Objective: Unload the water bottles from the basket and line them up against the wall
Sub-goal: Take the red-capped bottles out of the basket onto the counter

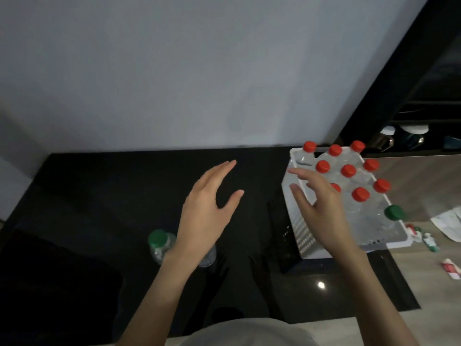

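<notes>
A white perforated basket point(303, 236) stands at the right of the black counter, close to the wall point(174, 83). It holds several clear water bottles with red caps point(348, 170) and one with a green cap point(393, 212). My right hand point(321, 211) hovers over the basket's left side with fingers spread, holding nothing. My left hand point(207, 211) is open above the dark counter, fingers straight, empty. A green-capped bottle point(159, 242) stands on the counter, partly hidden behind my left wrist.
The black counter point(99, 208) runs left from the basket along the wall. A wooden surface point(424, 278) at the right carries small tubes point(430, 242) and white paper point(449, 221). Dark shelving point(411, 116) with cups rises at the upper right.
</notes>
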